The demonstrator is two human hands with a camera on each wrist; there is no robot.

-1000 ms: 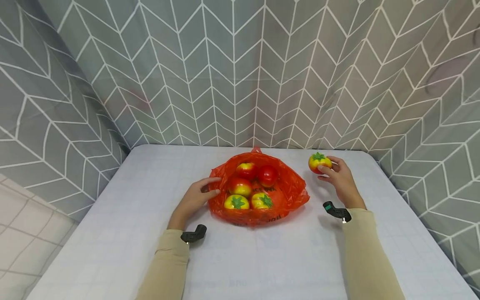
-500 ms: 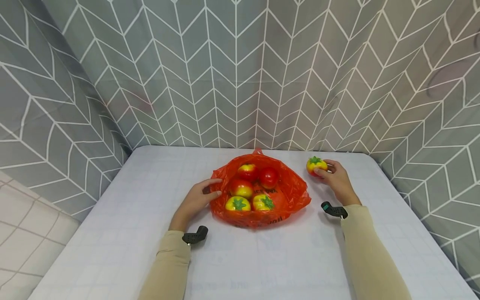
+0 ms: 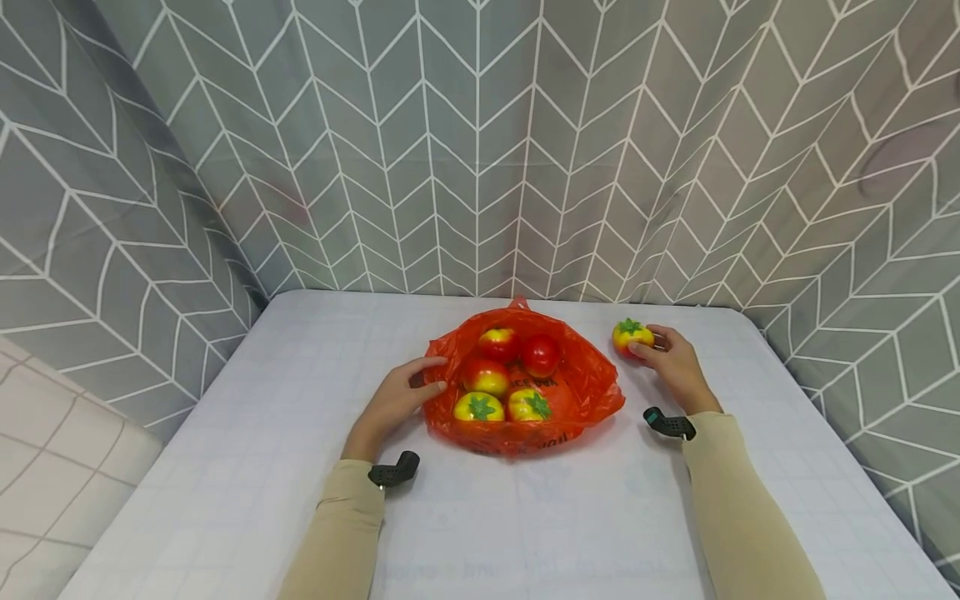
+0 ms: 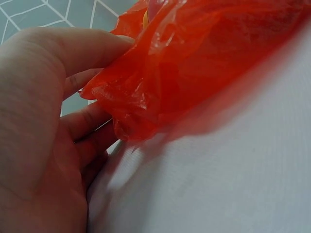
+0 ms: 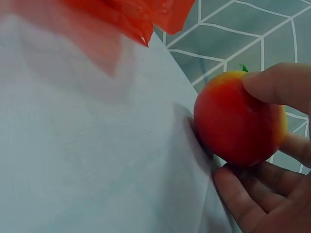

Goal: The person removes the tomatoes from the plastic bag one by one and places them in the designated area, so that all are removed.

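Note:
In the head view my right hand (image 3: 675, 360) grips a red and yellow tomato (image 3: 630, 335) with a green leafy top, right of the bag. The right wrist view shows my thumb on the side of this tomato (image 5: 238, 121) and fingers under it, low over the tabletop. An orange-red plastic bag (image 3: 585, 392) lies wide open at the middle. My left hand (image 3: 397, 400) holds its left edge; in the left wrist view the bag's film (image 4: 141, 97) lies between thumb and fingers. Inside sit two leafy-topped tomatoes (image 3: 478, 407) and several red fruits (image 3: 541, 356).
A white cloth (image 3: 450, 525) covers the table. Grey curtains (image 3: 480, 167) with white chevron lines stand behind it and at both sides. Pale floor tiles (image 3: 60, 450) show at the lower left. Each wrist wears a small black camera (image 3: 670, 423).
The right hand has brought the tomato slightly down and nearer to the table. The left hand keeps its place at the bag's edge, and the whole view has shifted a little.

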